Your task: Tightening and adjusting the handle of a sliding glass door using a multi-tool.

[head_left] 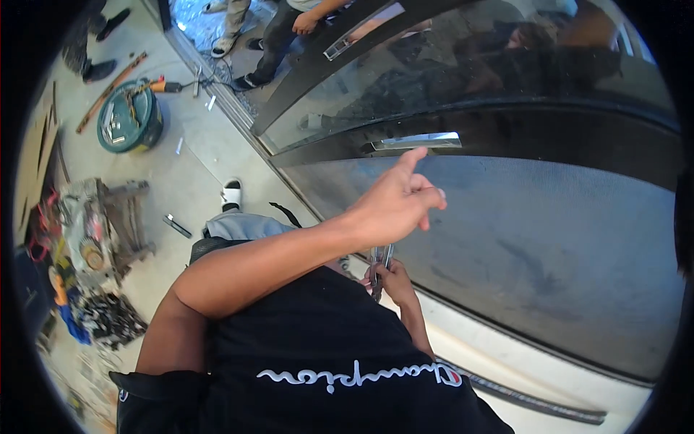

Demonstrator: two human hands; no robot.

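Note:
My left hand (401,199) is raised in front of the dark-framed sliding panel (535,231), empty, fingers apart and partly bent. Its index fingertip is at or just below a shiny metal flush handle (426,137) set in the dark rail; I cannot tell if it touches. Lower down, beside my body, my right hand (392,281) is closed around shiny narrow metal pieces (382,257), partly hidden by my dark shirt.
A green bucket (126,134) with tools stands at left, near a cluttered wooden stand (123,210) and boards (36,166). A small dark tool (177,226) lies on the floor. Other people (275,50) stand beyond the panels. A long dark strip (549,412) lies at lower right.

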